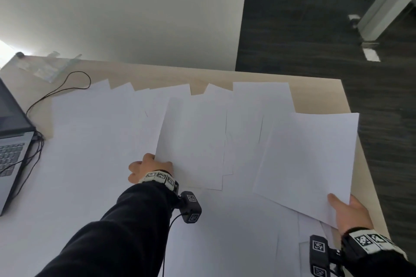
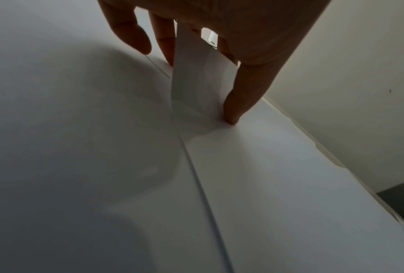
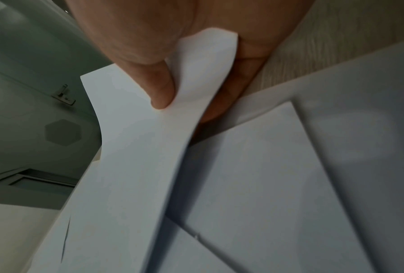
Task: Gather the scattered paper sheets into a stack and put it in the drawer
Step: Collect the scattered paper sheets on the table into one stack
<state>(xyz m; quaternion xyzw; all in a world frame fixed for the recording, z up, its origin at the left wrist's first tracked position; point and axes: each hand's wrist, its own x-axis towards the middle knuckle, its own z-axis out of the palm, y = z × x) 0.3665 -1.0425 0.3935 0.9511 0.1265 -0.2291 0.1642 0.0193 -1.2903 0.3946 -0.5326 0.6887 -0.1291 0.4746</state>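
No readable text anywhere. Paper sheets (image 1: 193,137) are blank, laptop (image 1: 11,141) keys too blurred to read. Wrist bands (image 1: 161,177) and wrist cameras (image 1: 191,207) carry only black-and-white square code markers, no letters or numbers.

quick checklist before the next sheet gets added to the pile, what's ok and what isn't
1. Right hand has a sheet: ok, thumb and fingers pinch the near corner of the lifted sheet.
2. Left hand has a sheet: ok, it grips the corner of the middle sheet.
3. Sheets gathered into one stack: not ok, many still lie spread over the table.
4. Laptop and its cable clear of the paper: cannot tell, sheets reach close to them.
5. Drawer open and ready: cannot tell, no drawer in view.
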